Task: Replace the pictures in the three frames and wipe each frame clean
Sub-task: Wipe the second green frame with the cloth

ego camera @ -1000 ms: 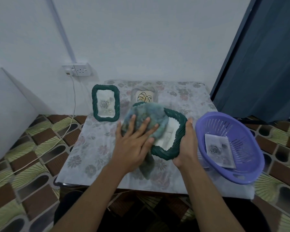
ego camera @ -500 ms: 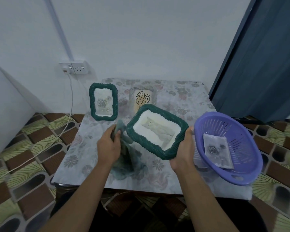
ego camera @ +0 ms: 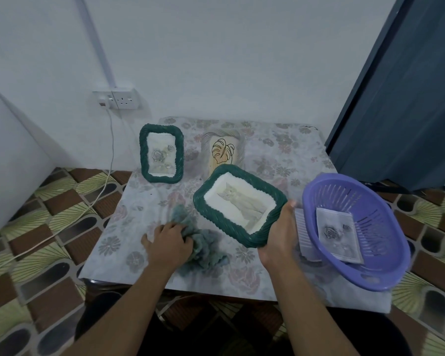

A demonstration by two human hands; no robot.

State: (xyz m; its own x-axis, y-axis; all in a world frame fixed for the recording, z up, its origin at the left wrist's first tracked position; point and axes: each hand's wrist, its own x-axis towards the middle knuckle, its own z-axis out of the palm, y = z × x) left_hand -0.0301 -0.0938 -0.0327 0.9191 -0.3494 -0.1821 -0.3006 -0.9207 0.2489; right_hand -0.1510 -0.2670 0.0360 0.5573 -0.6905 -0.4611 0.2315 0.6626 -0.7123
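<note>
My right hand (ego camera: 278, 235) grips the lower right corner of a green woven frame (ego camera: 206, 204) with a cat picture (ego camera: 244, 204) in it, held tilted above the table. My left hand (ego camera: 168, 242) rests on the table with its fingers curled round a crumpled grey-green cloth (ego camera: 206, 250). A second green woven frame (ego camera: 161, 152) with a rose picture stands upright at the back left. Behind the held frame stands a pale frame with a leaf drawing (ego camera: 222, 151), partly hidden.
A purple plastic basket (ego camera: 380, 276) sits at the table's right edge with a rose picture (ego camera: 337, 235) inside. The flowered tablecloth (ego camera: 129, 227) covers a small table against the wall. A wall socket (ego camera: 117, 100) with a white cable hangs left; a dark curtain (ego camera: 406, 98) stands right.
My left hand took the cloth off the cat frame and brought it down onto the table at the left. The frame's picture is now uncovered, and my right hand still holds the frame.
</note>
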